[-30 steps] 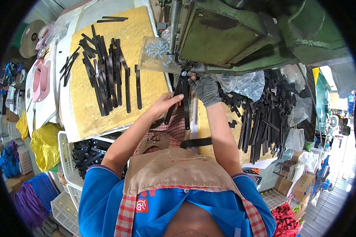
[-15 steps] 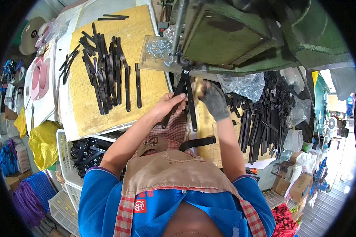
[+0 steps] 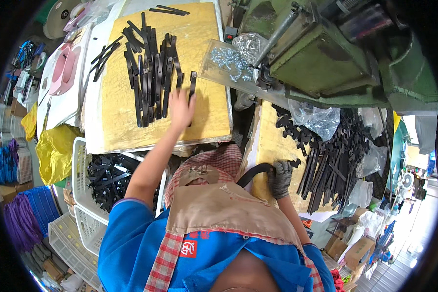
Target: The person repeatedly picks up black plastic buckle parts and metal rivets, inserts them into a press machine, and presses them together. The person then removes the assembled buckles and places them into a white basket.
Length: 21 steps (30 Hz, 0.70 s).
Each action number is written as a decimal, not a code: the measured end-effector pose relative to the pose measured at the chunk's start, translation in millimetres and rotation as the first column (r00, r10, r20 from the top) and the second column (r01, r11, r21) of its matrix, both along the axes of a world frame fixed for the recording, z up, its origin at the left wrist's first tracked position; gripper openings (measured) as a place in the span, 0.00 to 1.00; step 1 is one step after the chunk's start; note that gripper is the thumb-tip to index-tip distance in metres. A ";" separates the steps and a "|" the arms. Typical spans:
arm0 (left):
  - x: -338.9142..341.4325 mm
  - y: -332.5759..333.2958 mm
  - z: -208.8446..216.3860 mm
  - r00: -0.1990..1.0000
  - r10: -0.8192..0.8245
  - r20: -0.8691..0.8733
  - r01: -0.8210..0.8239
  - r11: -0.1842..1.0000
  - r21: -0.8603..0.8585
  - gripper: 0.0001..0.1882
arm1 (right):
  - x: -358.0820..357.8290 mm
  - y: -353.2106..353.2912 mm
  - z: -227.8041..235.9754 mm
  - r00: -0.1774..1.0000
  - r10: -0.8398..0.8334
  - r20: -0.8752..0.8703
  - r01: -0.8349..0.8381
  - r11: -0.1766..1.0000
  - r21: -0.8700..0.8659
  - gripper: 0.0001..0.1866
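On the yellow board (image 3: 211, 107) to the left, my bare left hand (image 3: 181, 108) has its fingers closed around a black strip (image 3: 193, 80) at the right end of a pile. The other flat black strips (image 3: 153, 78) lie just left of it, mostly lengthwise. My right hand (image 3: 281, 179), in a dark grey glove, rests low on the right-hand board with its fingers curled. What is inside them is hidden. The end of a curved black band (image 3: 256, 171) meets the glove, and a small black bracket (image 3: 295, 163) lies at its fingertips.
A green machine (image 3: 321, 63) stands at the top right, beside a clear tray (image 3: 216, 73) of silver screws. More black strips (image 3: 326, 170) and brackets are heaped right of my glove, near a clear plastic bag (image 3: 316, 119). A white basket (image 3: 79, 170) with black parts sits at lower left.
My left hand has moved up and left from the machine to the strips. My gloved right hand has dropped down toward the band. The joined pair of strips is gone from my hand.
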<state>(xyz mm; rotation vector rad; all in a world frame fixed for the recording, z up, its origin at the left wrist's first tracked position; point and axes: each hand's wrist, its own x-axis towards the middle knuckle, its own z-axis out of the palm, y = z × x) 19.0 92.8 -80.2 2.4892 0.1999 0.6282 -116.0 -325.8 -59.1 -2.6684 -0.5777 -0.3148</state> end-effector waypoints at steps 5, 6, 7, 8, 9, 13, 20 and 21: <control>83.0 25.6 -17.0 0.904 0.161 -0.397 0.013 0.916 0.402 0.25 | 6.7 1.0 18.6 0.998 -0.005 -0.062 0.008 0.999 0.045 0.17; 88.5 28.2 -13.8 0.889 0.114 -0.443 0.069 0.923 0.378 0.25 | 5.5 -10.5 28.0 0.991 0.048 -0.122 -0.038 0.996 0.086 0.18; 94.8 30.4 -15.2 0.866 0.114 -0.486 0.078 0.931 0.357 0.25 | 5.1 -20.7 34.4 0.978 0.113 -0.174 -0.090 0.987 0.136 0.19; 99.0 34.9 -22.8 0.854 0.094 -0.511 0.098 0.937 0.336 0.24 | 1.3 -31.7 25.6 0.998 0.037 -0.046 -0.027 0.979 0.203 0.21; 105.9 44.0 -31.6 0.785 0.052 -0.617 0.121 0.964 0.235 0.23 | 4.8 -54.0 15.0 0.997 -0.052 -0.051 0.063 0.968 0.242 0.18; 89.2 41.7 -39.3 0.918 -0.011 -0.397 0.045 0.996 0.075 0.18 | 19.5 -101.0 9.8 0.622 -0.782 -0.024 0.781 0.623 -0.050 0.28; 18.1 -32.8 44.6 0.974 -0.225 -0.024 0.171 0.803 -0.571 0.11 | 11.9 -99.6 -26.9 0.763 -0.647 0.008 0.646 0.761 -0.061 0.19; 10.6 -48.5 61.2 0.941 -0.329 -0.077 0.208 0.745 -0.634 0.10 | 13.9 -97.3 -25.5 0.735 -0.673 0.078 0.677 0.733 -0.056 0.20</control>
